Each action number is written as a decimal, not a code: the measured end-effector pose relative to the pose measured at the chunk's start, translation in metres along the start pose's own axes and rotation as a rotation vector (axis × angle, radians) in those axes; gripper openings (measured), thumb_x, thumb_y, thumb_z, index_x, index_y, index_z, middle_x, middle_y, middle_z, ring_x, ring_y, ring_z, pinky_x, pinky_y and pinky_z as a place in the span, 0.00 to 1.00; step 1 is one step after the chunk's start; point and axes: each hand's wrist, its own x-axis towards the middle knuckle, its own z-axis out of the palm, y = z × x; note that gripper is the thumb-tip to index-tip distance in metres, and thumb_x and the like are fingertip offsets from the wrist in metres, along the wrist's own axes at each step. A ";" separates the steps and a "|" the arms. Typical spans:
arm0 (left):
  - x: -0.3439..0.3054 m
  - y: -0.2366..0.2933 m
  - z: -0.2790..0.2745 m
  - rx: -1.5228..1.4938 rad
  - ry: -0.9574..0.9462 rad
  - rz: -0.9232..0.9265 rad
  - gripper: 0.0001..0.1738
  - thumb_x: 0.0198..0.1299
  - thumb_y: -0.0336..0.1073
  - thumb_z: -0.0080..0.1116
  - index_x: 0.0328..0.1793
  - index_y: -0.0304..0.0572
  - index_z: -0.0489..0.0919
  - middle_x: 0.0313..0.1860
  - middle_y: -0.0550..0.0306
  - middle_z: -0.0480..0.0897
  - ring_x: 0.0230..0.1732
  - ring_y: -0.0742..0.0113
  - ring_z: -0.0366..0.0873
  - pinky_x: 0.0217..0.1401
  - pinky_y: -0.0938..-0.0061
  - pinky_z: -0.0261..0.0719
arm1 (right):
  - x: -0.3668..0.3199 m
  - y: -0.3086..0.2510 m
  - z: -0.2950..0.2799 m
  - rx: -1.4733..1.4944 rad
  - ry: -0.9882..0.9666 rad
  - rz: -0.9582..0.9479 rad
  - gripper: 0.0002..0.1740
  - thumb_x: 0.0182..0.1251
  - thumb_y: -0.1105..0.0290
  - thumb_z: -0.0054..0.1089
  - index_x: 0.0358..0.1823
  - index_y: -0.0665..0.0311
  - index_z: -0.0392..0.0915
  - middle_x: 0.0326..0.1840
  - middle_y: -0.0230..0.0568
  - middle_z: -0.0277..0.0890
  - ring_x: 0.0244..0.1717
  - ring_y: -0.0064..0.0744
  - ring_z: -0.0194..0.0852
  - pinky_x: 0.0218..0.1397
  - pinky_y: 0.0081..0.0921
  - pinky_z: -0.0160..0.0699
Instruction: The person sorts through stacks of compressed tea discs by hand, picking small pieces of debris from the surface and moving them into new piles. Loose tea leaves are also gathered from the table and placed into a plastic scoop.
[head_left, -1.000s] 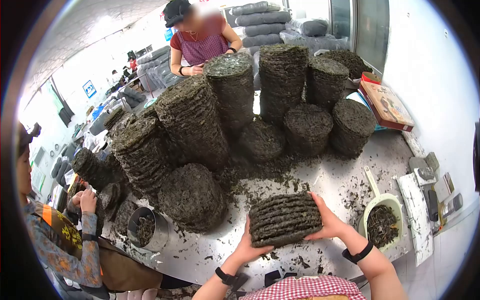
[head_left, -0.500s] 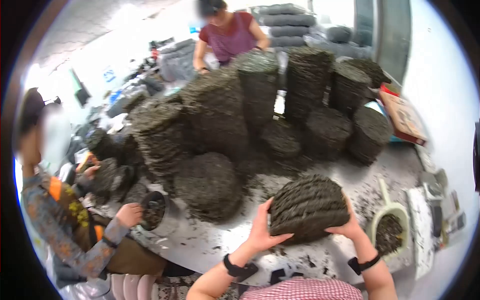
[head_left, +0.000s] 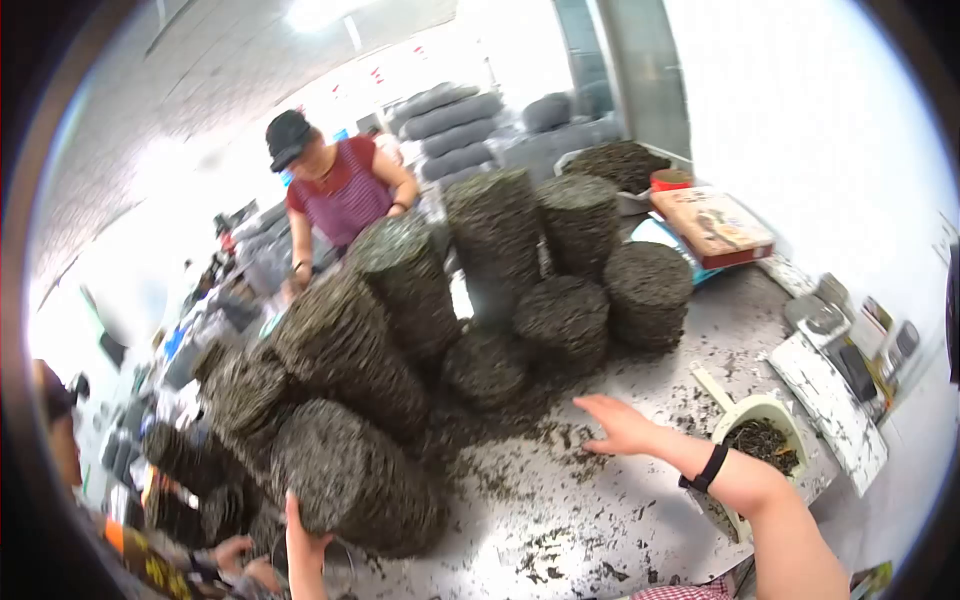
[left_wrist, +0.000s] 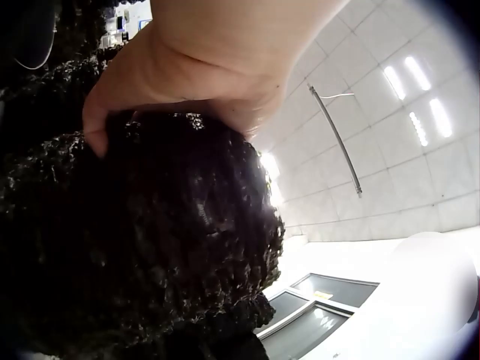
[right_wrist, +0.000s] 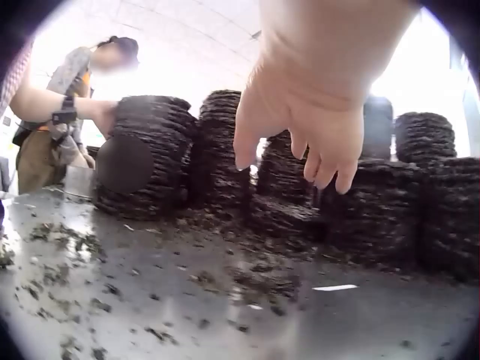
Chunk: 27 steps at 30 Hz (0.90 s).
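My left hand (head_left: 305, 550) rests against the side of the nearest stack (head_left: 345, 475) of round, dark cakes that look like dried seaweed. In the left wrist view, that hand (left_wrist: 202, 71) lies over the edge of a dark ridged stack (left_wrist: 202, 217), a fingertip touching it. My right hand (head_left: 625, 425) holds nothing and reaches out above the table (head_left: 500, 500), fingers apart. Ahead of it stand a short stack (head_left: 485, 365) and a wider one (head_left: 562, 325). The right wrist view shows the right hand (right_wrist: 307, 135) with fingers pointing down in front of the stacks.
Taller stacks (head_left: 490, 225) line the back. A pale dustpan (head_left: 765, 410) with dark scraps lies to the right, near a flaked white board (head_left: 825, 410) and a box (head_left: 715, 222). Crumbs litter the metal tabletop. One person (head_left: 345, 190) stands opposite; another works at the left.
Both hands held a thick bundle of cakes, which tilted and has left them. The nearest stack now looks taller. My left hand moved left to it; my right hand stretched forward, free. The view turned.
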 end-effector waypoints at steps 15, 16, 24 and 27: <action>-0.136 -0.124 0.206 1.159 -0.752 1.075 0.26 0.61 0.32 0.58 0.67 0.44 0.71 0.67 0.44 0.71 0.72 0.41 0.62 0.71 0.48 0.62 | 0.053 0.139 -0.135 -0.875 0.301 0.390 0.48 0.41 0.73 0.71 0.69 0.60 0.62 0.71 0.51 0.61 0.73 0.45 0.57 0.70 0.39 0.60; -0.142 -0.135 0.222 1.159 -0.871 1.133 0.25 0.63 0.34 0.56 0.67 0.45 0.71 0.68 0.46 0.70 0.73 0.44 0.61 0.72 0.48 0.60 | 0.041 0.133 -0.135 -0.872 0.284 0.360 0.46 0.40 0.74 0.70 0.68 0.60 0.64 0.69 0.52 0.62 0.72 0.46 0.59 0.69 0.38 0.61; -0.123 -0.141 0.287 1.016 -1.049 1.192 0.28 0.63 0.42 0.58 0.69 0.44 0.70 0.70 0.48 0.69 0.74 0.46 0.61 0.70 0.50 0.62 | -0.064 0.082 -0.123 -0.660 0.254 -0.017 0.42 0.40 0.80 0.63 0.65 0.60 0.66 0.70 0.47 0.63 0.72 0.45 0.60 0.70 0.41 0.62; -0.123 -0.123 0.324 0.969 -1.089 1.269 0.35 0.54 0.40 0.65 0.69 0.44 0.69 0.71 0.48 0.68 0.76 0.46 0.58 0.71 0.52 0.62 | -0.081 0.054 -0.117 -0.583 0.196 -0.133 0.42 0.43 0.79 0.65 0.66 0.60 0.64 0.72 0.45 0.61 0.72 0.46 0.59 0.72 0.42 0.62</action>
